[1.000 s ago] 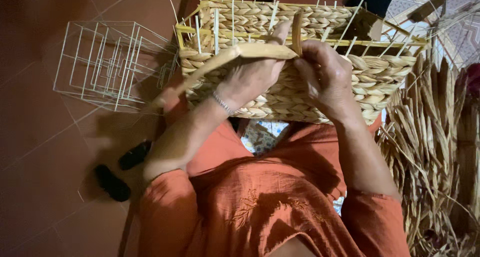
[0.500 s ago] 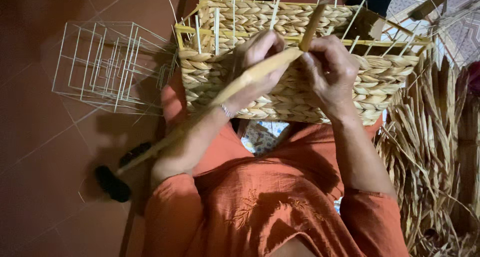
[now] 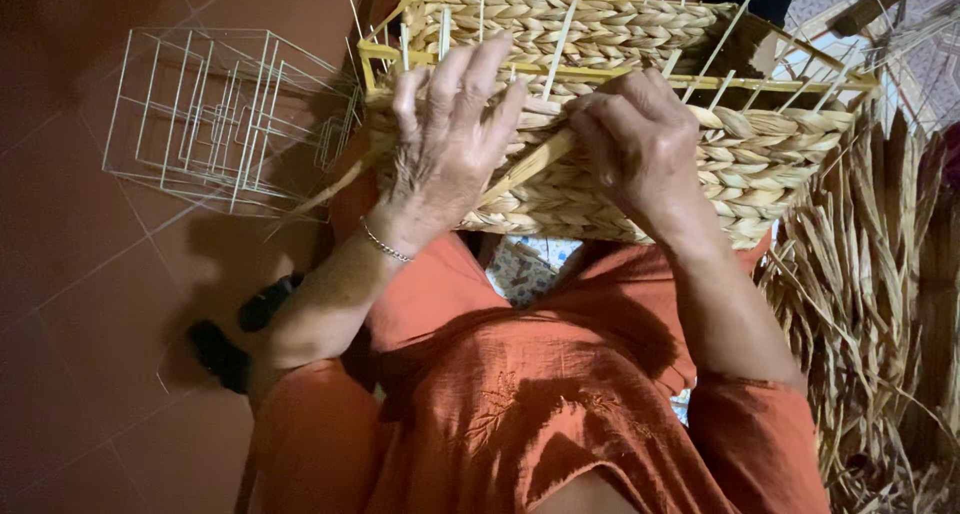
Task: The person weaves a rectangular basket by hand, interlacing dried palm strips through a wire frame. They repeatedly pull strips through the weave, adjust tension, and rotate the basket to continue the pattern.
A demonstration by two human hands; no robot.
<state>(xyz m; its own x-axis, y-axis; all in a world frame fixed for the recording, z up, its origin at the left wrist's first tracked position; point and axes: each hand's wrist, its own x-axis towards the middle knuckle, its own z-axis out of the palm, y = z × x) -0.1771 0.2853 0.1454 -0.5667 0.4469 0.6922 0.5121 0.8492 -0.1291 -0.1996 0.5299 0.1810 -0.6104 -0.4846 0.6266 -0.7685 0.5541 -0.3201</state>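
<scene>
A half-woven straw basket on a yellow wire frame rests on my lap, its near wall facing me. My left hand lies spread on that wall, fingers reaching up to the rim, pressing the woven rows. My right hand is closed on a flat straw strand that runs down and left under my left palm, its loose tail sticking out to the left. White wire uprights poke above the weave.
An empty white wire basket frame lies on the red tile floor at left. A heap of dry straw fills the right side. Two dark sandals sit on the floor by my left elbow.
The long strand has been drawn through the wall, so its tail at left is much shorter. My left hand has let it go and opened flat on the basket.
</scene>
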